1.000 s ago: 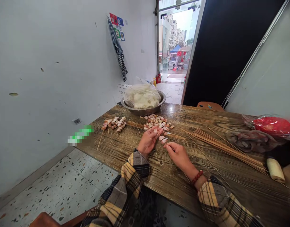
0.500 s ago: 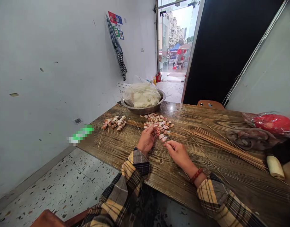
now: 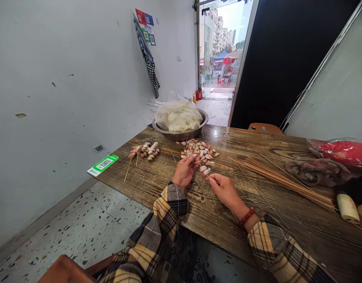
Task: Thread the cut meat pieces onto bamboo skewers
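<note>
Between my hands is a thin bamboo skewer with a couple of garlic cloves (image 3: 204, 170) threaded on it. My right hand (image 3: 226, 191) pinches the skewer just below those cloves. At the skewer's upper end, my left hand (image 3: 184, 172) is closed in a pinch around what looks like another garlic clove, mostly covered by the fingers. Just beyond the left fingertips lies a pile of loose, unpeeled garlic cloves (image 3: 199, 148). Several skewers loaded with garlic (image 3: 145, 150) lie together to the left, their bare sticks pointing toward me.
A metal basin (image 3: 178, 136) holding a plastic bag (image 3: 181, 114) stands at the table's far end. Bare bamboo skewers (image 3: 287, 182) lie on the right, beside a grey cloth (image 3: 319, 171) and a red bundle in plastic (image 3: 343, 152). A green-and-white card (image 3: 103, 165) lies at the left edge.
The camera view has shifted slightly, so everything sits a little differently in frame. Both hands keep nearly the same pose around the skewer.
</note>
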The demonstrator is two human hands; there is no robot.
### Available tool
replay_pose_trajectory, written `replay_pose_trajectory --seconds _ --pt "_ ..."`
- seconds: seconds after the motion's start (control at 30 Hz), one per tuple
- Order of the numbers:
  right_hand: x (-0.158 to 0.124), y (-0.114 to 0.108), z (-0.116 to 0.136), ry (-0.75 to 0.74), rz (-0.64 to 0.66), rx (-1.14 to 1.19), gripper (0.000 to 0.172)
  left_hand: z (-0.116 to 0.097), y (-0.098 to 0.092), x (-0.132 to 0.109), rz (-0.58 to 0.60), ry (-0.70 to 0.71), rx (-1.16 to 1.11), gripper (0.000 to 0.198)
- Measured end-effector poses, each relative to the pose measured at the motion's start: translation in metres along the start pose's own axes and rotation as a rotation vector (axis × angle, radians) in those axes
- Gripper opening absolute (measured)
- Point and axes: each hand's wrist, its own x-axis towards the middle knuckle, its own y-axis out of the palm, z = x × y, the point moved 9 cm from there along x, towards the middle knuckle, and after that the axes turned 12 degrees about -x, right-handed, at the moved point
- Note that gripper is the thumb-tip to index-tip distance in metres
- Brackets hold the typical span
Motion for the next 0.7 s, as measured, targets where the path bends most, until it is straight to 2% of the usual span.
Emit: replay_pose_trajectory --seconds 0.4,0.7 --pt "-0.0004 -0.0002 0.0008 -0.008 0.008 -0.004 0.031 -0.0016 0.0009 -0.0005 -0.015 0.014 -0.01 0.013" --pt "-0.0018 -0.0004 0.0007 -0.007 -0.008 -0.009 0.03 -0.0008 0.0027 0.0003 0.022 0.01 0.009 0.02"
